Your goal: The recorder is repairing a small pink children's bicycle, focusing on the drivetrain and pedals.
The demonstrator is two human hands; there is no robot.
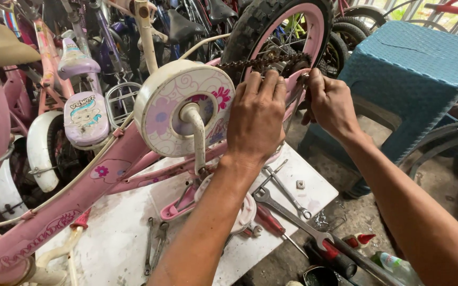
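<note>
A small pink children's bicycle (80, 196) lies tilted in front of me, its white round chain guard (165, 106) and white crank arm (200, 137) facing up. My left hand (255, 119) rests over the rear end of the frame with its fingertips on the rusty chain (261, 59) near the rear wheel (276, 26). My right hand (331, 103) pinches something at the rear axle beside the chain; the thing in its fingers is too small and hidden to name.
Under the bicycle lies a white board (123, 238) with wrenches (287, 209), pliers (155, 246), a red-handled screwdriver (271, 225) and a small nut (300, 184). A blue plastic stool (414, 69) stands at right. Several more bicycles crowd the back and left.
</note>
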